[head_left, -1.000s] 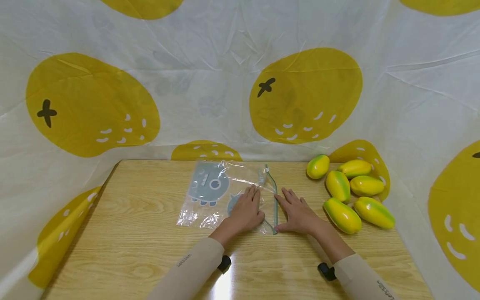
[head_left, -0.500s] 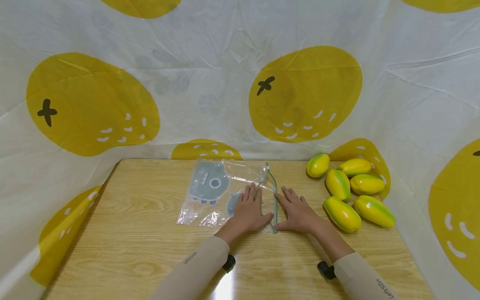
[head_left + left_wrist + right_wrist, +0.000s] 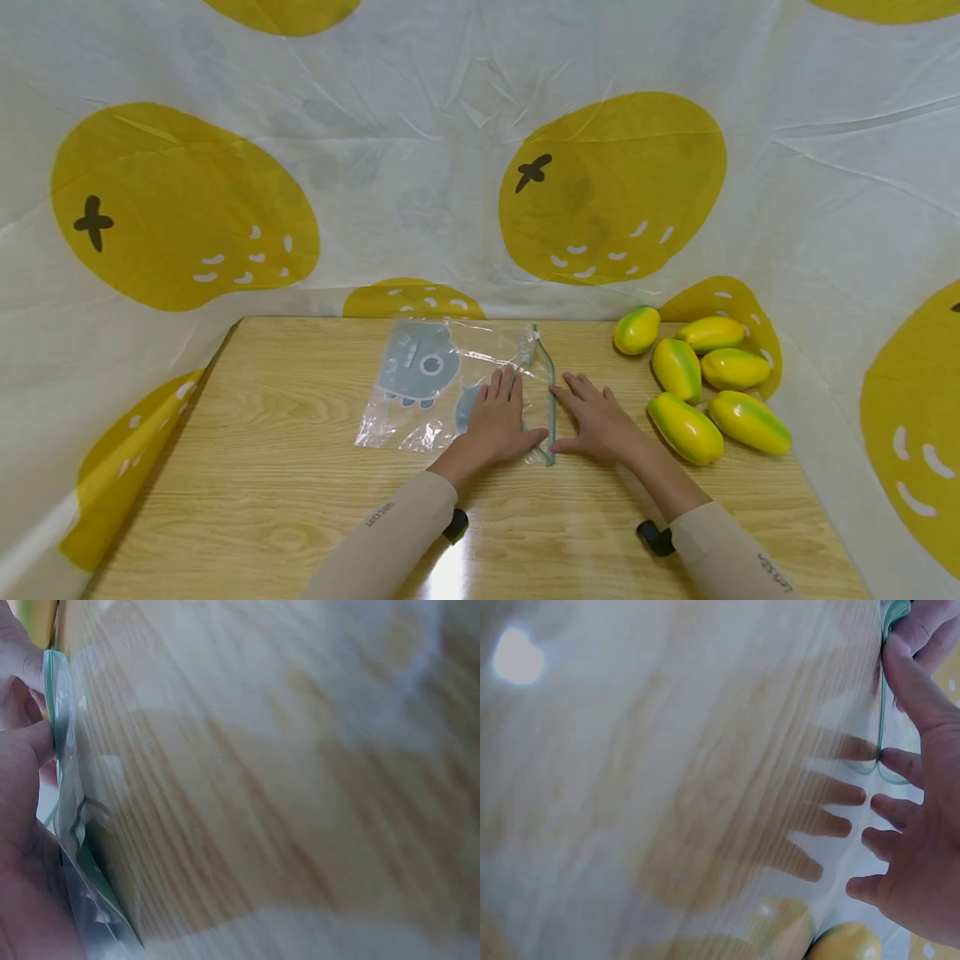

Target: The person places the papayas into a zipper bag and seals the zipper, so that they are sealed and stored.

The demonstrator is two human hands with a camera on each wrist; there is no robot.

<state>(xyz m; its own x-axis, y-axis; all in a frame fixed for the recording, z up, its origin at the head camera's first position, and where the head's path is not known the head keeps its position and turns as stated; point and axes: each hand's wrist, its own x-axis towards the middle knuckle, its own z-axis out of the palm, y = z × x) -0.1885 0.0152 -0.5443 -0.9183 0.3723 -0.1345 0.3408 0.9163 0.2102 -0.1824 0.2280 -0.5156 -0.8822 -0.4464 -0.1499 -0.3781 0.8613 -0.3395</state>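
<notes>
One clear bag (image 3: 468, 367), centre frame; left hand (image 3: 498, 423) spread on it, right hand (image 3: 600, 423) spread, touching its edge; six yellow-green fruits (image 3: 677, 371) at right.

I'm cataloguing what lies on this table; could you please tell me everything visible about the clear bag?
The clear bag looks like thin, glossy plastic, printed with a blue-grey, one-eyed cartoon creature. A green strip edges its mouth, with a pale slider at the far end. It lies mostly flat on the wooden table, left of the yellow fruits, its mouth seemingly parted. The left hand rests on it; the right hand touches the green strip.
</notes>
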